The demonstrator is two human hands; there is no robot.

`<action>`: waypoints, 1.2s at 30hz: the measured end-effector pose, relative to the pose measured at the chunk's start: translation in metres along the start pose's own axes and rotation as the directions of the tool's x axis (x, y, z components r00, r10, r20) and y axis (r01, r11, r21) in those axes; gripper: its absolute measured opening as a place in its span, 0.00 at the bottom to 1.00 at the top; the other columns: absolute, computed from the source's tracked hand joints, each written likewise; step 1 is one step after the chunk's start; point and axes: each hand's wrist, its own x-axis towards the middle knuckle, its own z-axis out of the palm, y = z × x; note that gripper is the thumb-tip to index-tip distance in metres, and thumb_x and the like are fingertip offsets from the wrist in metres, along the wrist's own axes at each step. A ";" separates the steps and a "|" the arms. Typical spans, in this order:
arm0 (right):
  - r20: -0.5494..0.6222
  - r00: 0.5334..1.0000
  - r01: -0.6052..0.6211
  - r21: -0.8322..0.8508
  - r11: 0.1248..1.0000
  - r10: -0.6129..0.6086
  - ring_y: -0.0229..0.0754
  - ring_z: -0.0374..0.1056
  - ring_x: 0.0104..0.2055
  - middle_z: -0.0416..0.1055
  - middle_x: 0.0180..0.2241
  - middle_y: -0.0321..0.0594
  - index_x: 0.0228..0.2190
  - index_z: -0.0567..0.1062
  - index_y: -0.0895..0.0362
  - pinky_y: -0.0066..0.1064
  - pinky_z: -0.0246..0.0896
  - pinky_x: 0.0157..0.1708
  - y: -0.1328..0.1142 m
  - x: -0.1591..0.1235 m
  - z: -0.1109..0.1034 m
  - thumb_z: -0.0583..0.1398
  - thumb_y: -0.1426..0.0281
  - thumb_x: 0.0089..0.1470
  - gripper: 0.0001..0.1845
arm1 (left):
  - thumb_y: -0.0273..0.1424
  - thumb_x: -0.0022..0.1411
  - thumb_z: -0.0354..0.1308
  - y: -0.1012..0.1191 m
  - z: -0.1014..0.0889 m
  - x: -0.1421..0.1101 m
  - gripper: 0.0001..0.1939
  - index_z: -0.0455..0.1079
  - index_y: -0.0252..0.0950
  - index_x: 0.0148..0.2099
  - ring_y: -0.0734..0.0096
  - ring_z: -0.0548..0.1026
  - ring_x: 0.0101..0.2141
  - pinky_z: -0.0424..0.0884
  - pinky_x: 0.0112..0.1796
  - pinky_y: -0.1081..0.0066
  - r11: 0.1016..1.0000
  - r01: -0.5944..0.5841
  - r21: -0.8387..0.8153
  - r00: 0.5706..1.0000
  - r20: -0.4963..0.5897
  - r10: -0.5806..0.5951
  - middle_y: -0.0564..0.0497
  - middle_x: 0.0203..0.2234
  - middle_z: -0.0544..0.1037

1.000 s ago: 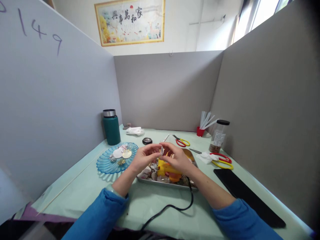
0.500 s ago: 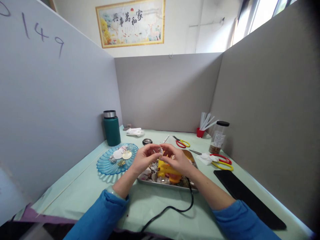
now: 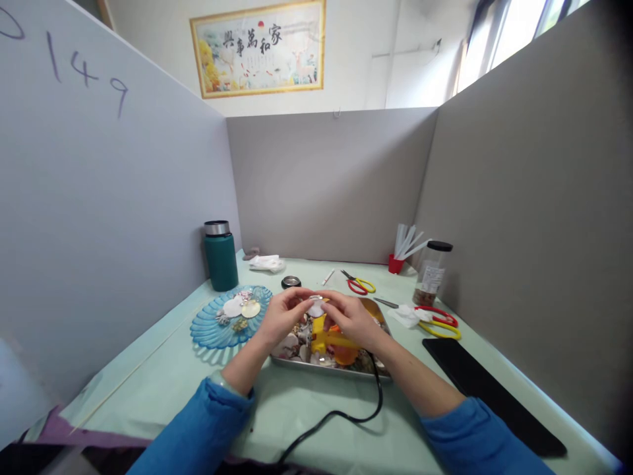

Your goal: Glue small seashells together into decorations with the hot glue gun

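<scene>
Between the fingertips of both hands is a small pale, roundish flat piece (image 3: 316, 307), possibly a shell; its exact kind is unclear. My left hand (image 3: 285, 318) pinches its left side, and my right hand (image 3: 352, 319) pinches the right side. Both hover over a metal tray (image 3: 321, 367) filled with shells and small bits. In that tray lies a yellow glue gun (image 3: 320, 338), its black cord (image 3: 341, 414) running out over the front rim. Left of my left hand, a blue scalloped plate (image 3: 208, 328) bears white and cream discs and small ornaments.
A green bottle (image 3: 221, 260) stands behind the plate. At the back are a black-rimmed lid (image 3: 291, 282), scissors (image 3: 360, 285) and a red cup of white sticks (image 3: 395, 264). Rightward are a lidded jar (image 3: 431, 274), larger scissors (image 3: 440, 323), tissue (image 3: 408, 315) and a black mat (image 3: 489, 389).
The pale piece has turned from edge-on to showing its broad face. Both hands stay above the tray, fingers slightly shifted around it.
</scene>
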 end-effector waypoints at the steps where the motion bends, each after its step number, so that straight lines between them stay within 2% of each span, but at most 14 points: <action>1: 0.002 1.000 -0.001 0.007 1.000 0.001 0.37 0.68 0.24 0.70 0.20 0.33 0.48 0.68 0.54 0.26 0.61 0.26 0.000 0.000 0.000 0.51 0.66 0.59 0.16 | 0.37 0.52 0.61 0.001 0.000 0.000 0.17 0.71 0.31 0.40 0.78 0.67 0.19 0.66 0.21 0.76 1.000 0.009 0.001 1.000 0.008 -0.009 0.53 0.22 0.71; 6: -0.025 1.000 0.006 0.016 1.000 -0.006 0.36 0.68 0.24 0.70 0.22 0.33 0.49 0.66 0.55 0.27 0.62 0.28 0.000 0.000 0.001 0.52 0.67 0.58 0.17 | 0.38 0.51 0.62 -0.001 0.001 -0.001 0.18 0.69 0.31 0.41 0.76 0.70 0.19 0.66 0.23 0.75 0.997 0.065 -0.029 0.997 0.049 -0.063 0.53 0.22 0.73; 10: -0.059 0.997 0.038 -0.066 0.997 -0.042 0.36 0.68 0.25 0.70 0.22 0.33 0.49 0.65 0.55 0.27 0.62 0.29 -0.002 -0.001 0.002 0.51 0.66 0.59 0.17 | 0.39 0.52 0.61 -0.003 0.001 -0.002 0.17 0.70 0.32 0.40 0.76 0.70 0.20 0.66 0.24 0.75 0.995 0.083 -0.048 0.990 0.117 -0.077 0.55 0.20 0.71; 13: -0.073 0.993 0.082 -0.152 0.985 -0.094 0.37 0.68 0.25 0.71 0.23 0.34 0.48 0.66 0.55 0.26 0.61 0.29 -0.002 -0.002 0.002 0.52 0.66 0.59 0.16 | 0.39 0.53 0.59 0.001 0.000 -0.002 0.17 0.72 0.31 0.40 0.77 0.69 0.20 0.65 0.23 0.76 0.995 0.091 -0.040 0.990 0.116 -0.086 0.53 0.21 0.72; 17: -0.125 0.982 0.110 -0.251 0.962 -0.145 0.37 0.67 0.27 0.73 0.28 0.36 0.47 0.67 0.55 0.27 0.60 0.29 -0.002 -0.003 0.003 0.57 0.65 0.55 0.17 | 0.39 0.54 0.59 0.005 0.001 -0.002 0.16 0.73 0.31 0.39 0.77 0.69 0.20 0.65 0.23 0.76 0.997 0.078 0.012 0.991 0.107 -0.079 0.51 0.24 0.74; 22: -0.195 0.963 0.113 -0.338 0.934 -0.187 0.38 0.68 0.28 0.74 0.28 0.38 0.41 0.71 0.56 0.27 0.60 0.30 -0.004 -0.003 0.004 0.56 0.63 0.56 0.12 | 0.40 0.54 0.58 0.002 0.002 -0.002 0.17 0.73 0.31 0.39 0.77 0.68 0.18 0.64 0.21 0.76 0.991 0.066 0.120 0.991 0.107 -0.079 0.50 0.24 0.74; 28: -0.196 0.954 0.137 -0.396 0.908 -0.229 0.38 0.69 0.29 0.74 0.29 0.38 0.41 0.70 0.56 0.27 0.59 0.31 -0.004 -0.004 0.005 0.55 0.66 0.57 0.11 | 0.41 0.58 0.55 0.002 0.002 -0.003 0.19 0.71 0.32 0.44 0.78 0.68 0.18 0.66 0.23 0.76 0.993 0.021 0.114 0.984 0.173 -0.041 0.52 0.23 0.73; 36: -0.144 0.948 0.197 -0.432 0.880 -0.283 0.39 0.68 0.31 0.73 0.31 0.40 0.39 0.71 0.56 0.27 0.59 0.32 -0.007 -0.005 0.005 0.54 0.66 0.58 0.10 | 0.42 0.58 0.53 0.002 0.003 -0.004 0.19 0.70 0.31 0.42 0.74 0.72 0.18 0.68 0.21 0.75 0.997 0.060 0.051 0.972 0.225 -0.070 0.52 0.21 0.72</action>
